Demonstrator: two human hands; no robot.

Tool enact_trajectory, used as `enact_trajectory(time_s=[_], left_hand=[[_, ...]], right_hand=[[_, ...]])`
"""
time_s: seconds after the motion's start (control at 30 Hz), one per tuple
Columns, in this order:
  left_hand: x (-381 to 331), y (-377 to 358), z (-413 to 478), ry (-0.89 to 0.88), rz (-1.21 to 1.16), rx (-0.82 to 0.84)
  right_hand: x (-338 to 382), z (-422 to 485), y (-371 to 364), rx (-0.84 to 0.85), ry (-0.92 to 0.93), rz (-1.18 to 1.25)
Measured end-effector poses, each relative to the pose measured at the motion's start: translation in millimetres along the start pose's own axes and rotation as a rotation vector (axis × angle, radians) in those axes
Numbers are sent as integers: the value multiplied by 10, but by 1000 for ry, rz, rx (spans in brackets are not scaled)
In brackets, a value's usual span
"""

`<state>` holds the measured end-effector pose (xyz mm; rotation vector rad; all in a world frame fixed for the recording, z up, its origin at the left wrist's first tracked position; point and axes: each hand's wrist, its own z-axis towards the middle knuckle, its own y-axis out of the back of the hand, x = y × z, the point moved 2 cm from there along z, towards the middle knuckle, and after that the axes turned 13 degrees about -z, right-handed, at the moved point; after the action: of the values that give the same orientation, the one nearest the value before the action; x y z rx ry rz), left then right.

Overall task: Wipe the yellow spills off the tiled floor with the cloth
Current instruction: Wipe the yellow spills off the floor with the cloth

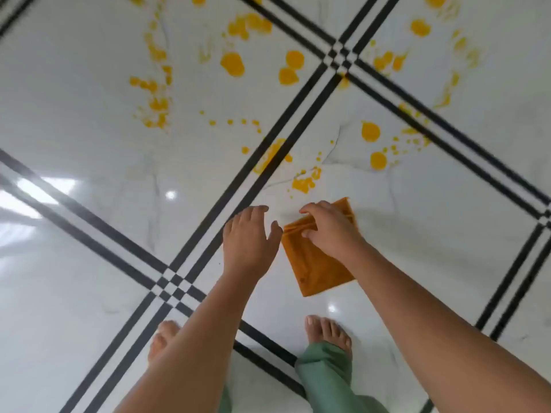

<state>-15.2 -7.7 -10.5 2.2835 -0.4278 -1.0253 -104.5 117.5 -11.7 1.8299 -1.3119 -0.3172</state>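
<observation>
The tiled floor (89,162) fills the whole view: glossy white marble-look tiles divided by double black lines, which cross at three visible junctions, one at upper right, one at lower left and one at the right edge. Yellow spills (232,64) are scattered across the upper half, on at least three tiles. They number well over a dozen: several large round blobs, a few smeared streaks, and trails of small drops too many and too blurred to count exactly. The nearest smear (304,183) lies just beyond the hands, on the same tile as the cloth.

Two bare forearms reach in from the bottom edge. Two bare feet stand on the floor below them, the right foot (328,329) emerging from a green trouser leg (325,380), the left foot (162,338) partly hidden behind the left forearm.

One cloth (313,269), orange-brown and folded into a rough rectangle, sits low over the tile between the right foot and the nearest smear; whether it touches the floor is unclear. The right hand (331,228) grips its upper end, fingers curled over the bunched edge and thumb pressing from the side. The left hand (250,236) hovers just beside the cloth with fingers loosely spread and slightly curled, holding nothing, its thumb close to the cloth's left edge but apparently not touching.
</observation>
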Motion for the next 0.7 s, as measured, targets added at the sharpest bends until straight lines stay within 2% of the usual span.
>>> enact_trajectory(time_s=[0.07, 0.13, 0.23, 0.3, 0.37, 0.5, 0.57, 0.63, 0.7], left_hand=[[201, -227, 174, -30, 29, -59], [411, -384, 301, -51, 41, -113], [597, -470, 428, -156, 40, -196], [637, -378, 576, -228, 55, -257], [656, -267, 738, -263, 44, -295], [656, 45, 1169, -262, 79, -389], [647, 155, 1326, -242, 115, -394], [652, 217, 1433, -217, 135, -399], [671, 242, 1502, -179, 137, -405]], right_hand=[[-60, 182, -213, 32, 57, -171], [-138, 329, -345, 39, 90, -230], [-155, 507, -383, 60, 173, -246], [-159, 653, -321, 3, 179, -190], [-144, 795, -189, -111, 120, -76], [19, 1186, 330, -547, 22, 83], [147, 1319, 450, -694, 18, 157], [276, 1417, 316, -644, 36, 65], [328, 1501, 20, -442, -6, -156]])
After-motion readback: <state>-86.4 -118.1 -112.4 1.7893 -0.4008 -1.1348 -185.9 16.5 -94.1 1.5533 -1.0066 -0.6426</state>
